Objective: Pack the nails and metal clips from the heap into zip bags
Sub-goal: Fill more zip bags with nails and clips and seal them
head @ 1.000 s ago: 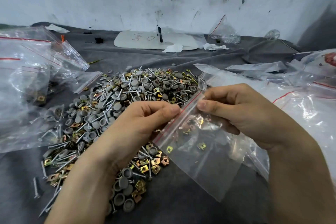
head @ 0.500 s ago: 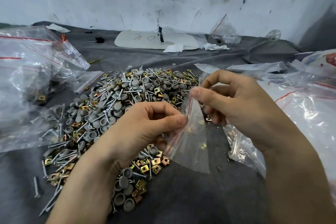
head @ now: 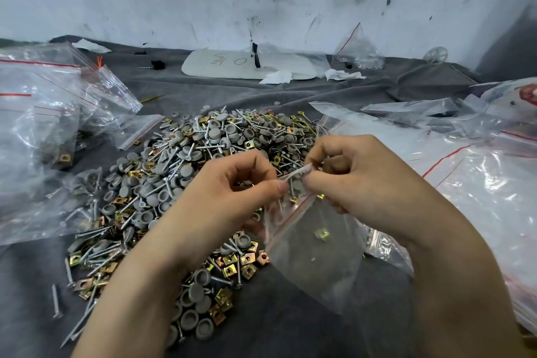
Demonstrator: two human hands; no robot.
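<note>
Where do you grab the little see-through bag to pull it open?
Grip the zip bag by its top lips, just above the red zip line, one lip per hand, from opposite sides, as the left hand and right hand pinch it. It hangs limp, so that strip probably gives the firmest pinch.

bare bench [head: 290, 328] lies open in front of the heap [head: 186, 171] and again beyond it toward the white board [head: 229, 67], while the left bag pile [head: 40, 125] and the right bag pile [head: 479, 192] wall in both sides.
</note>
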